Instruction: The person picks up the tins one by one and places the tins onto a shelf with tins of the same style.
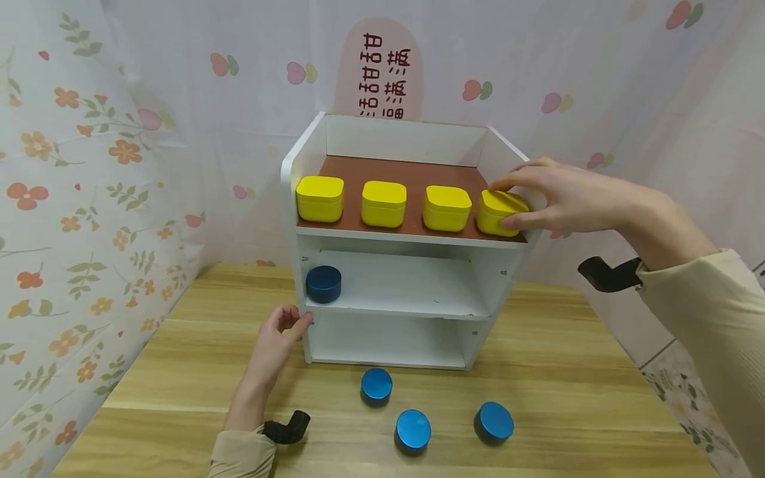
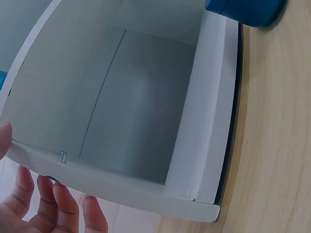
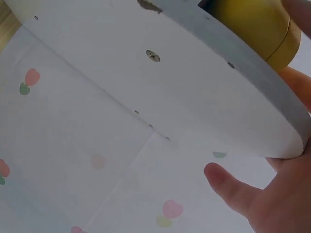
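Note:
My right hand holds the rightmost yellow tin on the top board of a white shelf unit, thumb at its front and fingers over its lid. In the right wrist view that tin shows beyond the side panel, with one finger sticking out apart. My left hand pinches the unit's left side panel low down, the thumb inside and the fingers along the outer face. Other yellow tins stand in a row to the left. A dark blue round tin sits at the left of the middle shelf.
Three blue round tins stand on the wooden table before the unit: one near its base, one closer to me and one at right. Raised white walls edge the brown top board. A patterned curtain hangs behind.

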`<state>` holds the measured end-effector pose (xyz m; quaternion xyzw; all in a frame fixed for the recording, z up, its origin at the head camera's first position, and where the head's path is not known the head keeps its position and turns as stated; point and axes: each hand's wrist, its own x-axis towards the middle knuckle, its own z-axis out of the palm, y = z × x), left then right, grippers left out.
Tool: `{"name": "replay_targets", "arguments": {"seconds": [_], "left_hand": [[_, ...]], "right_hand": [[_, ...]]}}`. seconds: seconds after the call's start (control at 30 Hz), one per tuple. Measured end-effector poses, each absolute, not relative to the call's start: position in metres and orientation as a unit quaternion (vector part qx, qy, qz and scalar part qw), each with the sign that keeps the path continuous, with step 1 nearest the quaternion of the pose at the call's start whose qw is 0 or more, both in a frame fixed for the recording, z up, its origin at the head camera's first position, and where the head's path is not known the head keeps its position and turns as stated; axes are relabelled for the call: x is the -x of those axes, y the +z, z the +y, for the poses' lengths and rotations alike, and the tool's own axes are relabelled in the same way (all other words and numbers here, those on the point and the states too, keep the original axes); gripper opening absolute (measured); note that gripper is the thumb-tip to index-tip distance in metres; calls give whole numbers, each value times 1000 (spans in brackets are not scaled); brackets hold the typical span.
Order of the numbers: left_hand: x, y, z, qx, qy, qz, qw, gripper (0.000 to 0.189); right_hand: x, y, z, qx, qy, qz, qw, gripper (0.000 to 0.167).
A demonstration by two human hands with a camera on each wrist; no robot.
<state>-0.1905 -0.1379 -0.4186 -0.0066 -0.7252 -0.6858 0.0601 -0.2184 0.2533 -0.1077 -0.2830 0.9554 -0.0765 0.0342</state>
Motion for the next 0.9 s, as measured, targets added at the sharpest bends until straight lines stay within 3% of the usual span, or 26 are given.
{"name": "replay_targets", "arguments": {"seconds": [0.27, 0.63, 0.9], "left_hand": [[191, -418, -140, 5, -684, -727, 63, 34], [191, -417, -140, 9, -682, -728, 67, 33], [191, -416, -137, 10, -686, -725, 62, 33]], "right_hand": [[211, -111, 248, 253, -117, 960, 8, 68], [177, -131, 242, 321, -166, 905, -224, 51], [149, -161, 248, 342, -210, 856, -325, 52]]}}
